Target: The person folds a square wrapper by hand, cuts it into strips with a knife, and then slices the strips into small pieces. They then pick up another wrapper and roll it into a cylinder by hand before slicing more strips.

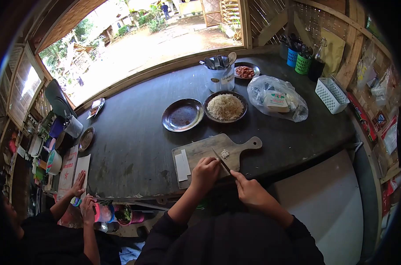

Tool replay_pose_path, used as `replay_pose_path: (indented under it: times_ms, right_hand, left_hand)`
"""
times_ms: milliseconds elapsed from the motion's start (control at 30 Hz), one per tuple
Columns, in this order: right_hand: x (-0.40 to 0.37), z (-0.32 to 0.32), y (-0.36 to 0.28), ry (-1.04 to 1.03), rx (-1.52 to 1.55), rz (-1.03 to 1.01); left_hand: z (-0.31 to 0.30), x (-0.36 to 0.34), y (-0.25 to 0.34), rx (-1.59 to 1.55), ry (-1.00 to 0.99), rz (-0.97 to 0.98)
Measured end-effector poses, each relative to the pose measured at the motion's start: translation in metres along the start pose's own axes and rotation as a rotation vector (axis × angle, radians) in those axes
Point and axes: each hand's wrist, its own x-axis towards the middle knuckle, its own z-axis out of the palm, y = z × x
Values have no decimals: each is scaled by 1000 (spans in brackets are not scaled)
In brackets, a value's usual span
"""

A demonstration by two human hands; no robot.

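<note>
My right hand (pixel 252 192) is wrapped round the handle of a knife (pixel 221 161), its blade slanting across a wooden cutting board (pixel 207 145). Right beside the blade, my left hand (pixel 205 172) is closed with curled fingers on the board; whatever it holds is hidden beneath them. Thin pale cut strips (pixel 225 153) lie in a small heap past the knife. Flat white slabs (pixel 183 165) rest at the board's left end. Behind the board stand a dark plate heaped with pale shreds (pixel 225 107) and a dark plate (pixel 183 115) with a wet-looking surface.
A utensil tub (pixel 220 78), a plate of reddish pieces (pixel 245 71), a plastic bag (pixel 277 98) and a white basket (pixel 332 95) stand farther back. At left, a co-worker's hand (pixel 78 184) lies by a pale board (pixel 81 170). The table edge runs close before me.
</note>
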Motion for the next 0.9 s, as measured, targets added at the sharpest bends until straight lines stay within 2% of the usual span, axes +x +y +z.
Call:
replay_pose_path:
  times_ms: [633, 900]
  right_hand:
    - [4, 3, -11, -63, -290, -8]
    - [16, 11, -2, -9, -233, -15]
  left_hand:
    - [4, -2, 0, 36, 26, 1]
    - [7, -3, -1, 36, 28, -5]
